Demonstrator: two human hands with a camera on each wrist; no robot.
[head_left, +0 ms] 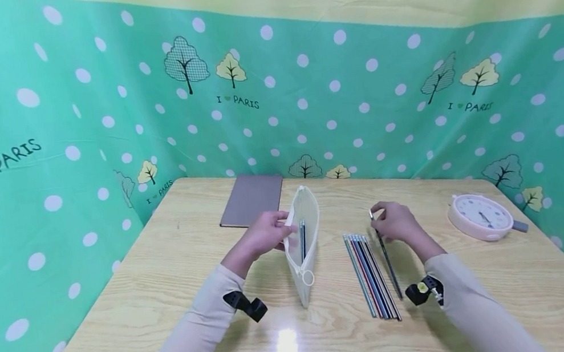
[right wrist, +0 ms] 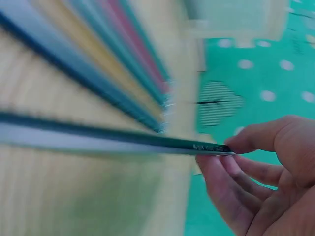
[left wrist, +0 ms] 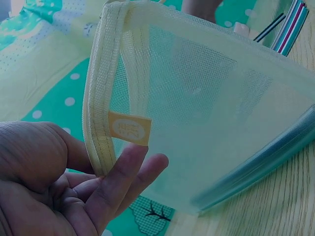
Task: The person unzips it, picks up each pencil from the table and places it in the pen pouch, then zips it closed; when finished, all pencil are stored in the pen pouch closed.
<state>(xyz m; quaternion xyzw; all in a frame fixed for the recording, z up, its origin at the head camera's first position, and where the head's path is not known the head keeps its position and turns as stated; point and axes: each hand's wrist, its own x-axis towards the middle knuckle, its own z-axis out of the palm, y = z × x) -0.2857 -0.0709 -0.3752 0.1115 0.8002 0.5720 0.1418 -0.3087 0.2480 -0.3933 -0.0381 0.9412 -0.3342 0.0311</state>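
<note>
My left hand [head_left: 267, 232] grips the zippered rim of a cream mesh pencil pouch [head_left: 303, 291], which stands with its mouth open. In the left wrist view, thumb and fingers pinch the pouch edge beside a small yellow label [left wrist: 129, 129]. Dark pencils [head_left: 303, 240] are inside the pouch, seen through the mesh as a teal bundle [left wrist: 261, 160]. My right hand [head_left: 395, 222] pinches a dark pencil [right wrist: 123, 140] near one end, its other end slanting toward me. Just left of it, several pencils [head_left: 370, 276] lie side by side on the table.
A grey-brown notebook [head_left: 253, 199] lies behind my left hand. To the far right is a pink round clock [head_left: 482, 217], with a small grey object [head_left: 520, 226] against it. Patterned green curtain [head_left: 337, 113] hangs along the back and sides of the wooden table [head_left: 171, 302].
</note>
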